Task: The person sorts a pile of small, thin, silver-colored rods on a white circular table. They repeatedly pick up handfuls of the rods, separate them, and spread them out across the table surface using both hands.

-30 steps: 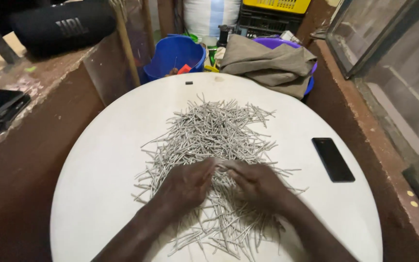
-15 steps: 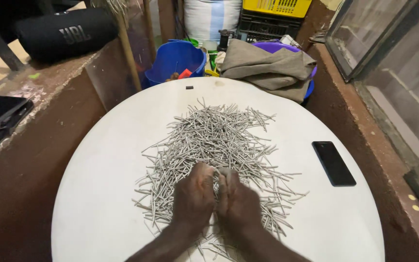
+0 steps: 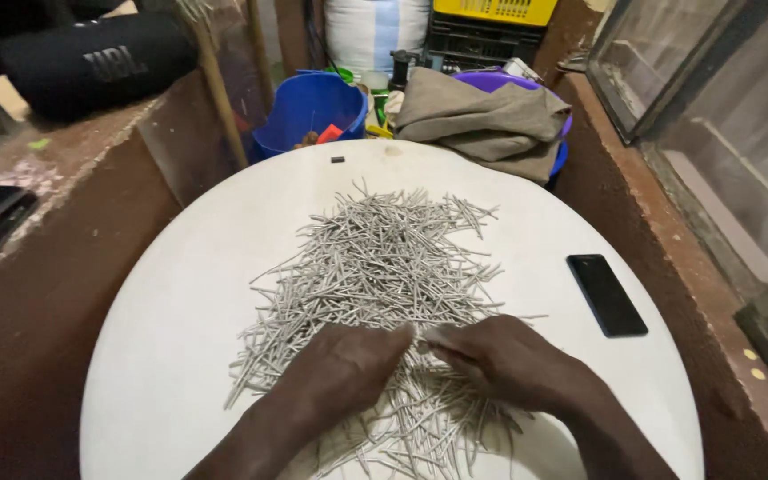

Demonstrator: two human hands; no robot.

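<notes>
A big loose heap of thin grey metal nails (image 3: 384, 267) lies spread over a round white table (image 3: 180, 320). My left hand (image 3: 344, 369) rests palm down on the near part of the heap, fingers curled among the nails. My right hand (image 3: 500, 360) lies beside it, fingertips touching the left hand's fingertips and pinching some nails at the heap's near edge. How many nails each hand holds is hidden under the fingers.
A black phone (image 3: 606, 295) lies on the table to the right. Behind the table stand a blue bucket (image 3: 313, 107), a purple tub draped with a brown cloth (image 3: 482, 116) and a yellow crate (image 3: 495, 11). A black speaker (image 3: 91, 62) sits on the left brown ledge.
My hands closed together over the near nails half a second ago; now they have spread slightly apart again, fingertips still meeting. The view has shifted a little.
</notes>
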